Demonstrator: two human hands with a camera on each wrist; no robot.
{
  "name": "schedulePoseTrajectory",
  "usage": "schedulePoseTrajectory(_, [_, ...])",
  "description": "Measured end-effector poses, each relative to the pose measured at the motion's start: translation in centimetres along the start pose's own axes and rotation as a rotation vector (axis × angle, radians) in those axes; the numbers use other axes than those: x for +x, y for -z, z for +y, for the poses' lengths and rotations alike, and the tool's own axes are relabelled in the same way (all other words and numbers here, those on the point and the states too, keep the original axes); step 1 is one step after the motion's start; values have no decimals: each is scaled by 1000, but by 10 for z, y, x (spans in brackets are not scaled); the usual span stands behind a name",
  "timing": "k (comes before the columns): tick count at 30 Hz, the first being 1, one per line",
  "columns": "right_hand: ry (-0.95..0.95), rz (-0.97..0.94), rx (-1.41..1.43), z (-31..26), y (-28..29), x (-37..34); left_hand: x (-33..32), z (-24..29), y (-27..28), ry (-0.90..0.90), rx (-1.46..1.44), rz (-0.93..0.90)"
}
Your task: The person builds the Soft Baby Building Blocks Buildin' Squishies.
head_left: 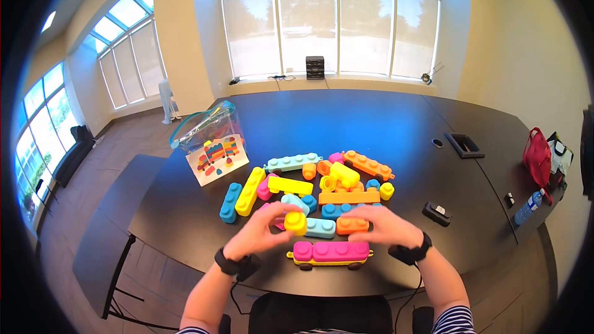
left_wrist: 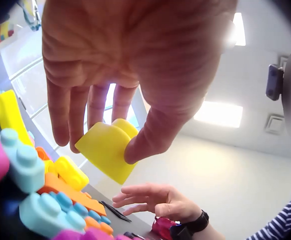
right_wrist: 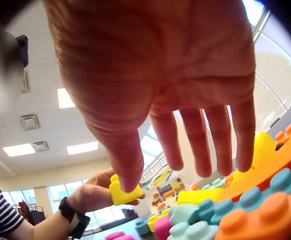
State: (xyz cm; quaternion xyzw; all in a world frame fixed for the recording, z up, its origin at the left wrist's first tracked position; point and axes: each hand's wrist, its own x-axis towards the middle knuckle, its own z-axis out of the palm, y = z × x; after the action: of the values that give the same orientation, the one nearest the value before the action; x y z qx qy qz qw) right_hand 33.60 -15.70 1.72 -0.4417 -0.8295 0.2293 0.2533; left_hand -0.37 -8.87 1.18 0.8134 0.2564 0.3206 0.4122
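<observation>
Head: smooth, studded yellow block (head_left: 296,224).

Bright windows (head_left: 307,28); glare on table (head_left: 365,120); edges bowed.

The held block (head_left: 295,223) is yellow, the wagon (head_left: 331,251) pink-and-yellow, the sleeve (head_left: 455,321) striped.

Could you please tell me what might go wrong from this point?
The left hand pinches a small yellow plastic block, which might slip and fall. The right hand, close to the orange studded plastic block, could nudge it into the light-blue studded block beside it. The pink-topped plastic car with dark wheels, near the person's side of the dark table, might roll if bumped.
</observation>
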Motion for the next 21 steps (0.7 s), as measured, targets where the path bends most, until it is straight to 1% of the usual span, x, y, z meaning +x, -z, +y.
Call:
schedulePoseTrajectory(1, [-61, -60, -9, -6, -3, -11, -9, 2, -6, -13, 15, 7])
schedulePoseTrajectory(3, [101, 28, -100, 3, -24, -29, -21, -2, -21, -25, -30, 67])
schedulePoseTrajectory(4, [-28, -40, -114, -1, -26, -37, -22, 0, -26, -68, 21, 66])
schedulePoseTrajectory(7, [-97, 1, -14, -2, -40, -45, -20, 7, -44, -191, 108, 31])
schedulePoseTrajectory(9, [-94, 51, 7, -1, -50, -50, -18, 6, -55, -131, 78, -27])
schedulePoseTrajectory(12, [-114, 95, 7, -5, -55, -51, -16, -4, -65, -130, 69, -14])
schedulePoseTrajectory(15, [-122, 97, 22, -5, -54, -51, -18, -3, -68, -117, 84, -11])
schedulePoseTrajectory(21, [-88, 128, 19, -2, -57, -50, -23, -5, -72, -101, 112, 21])
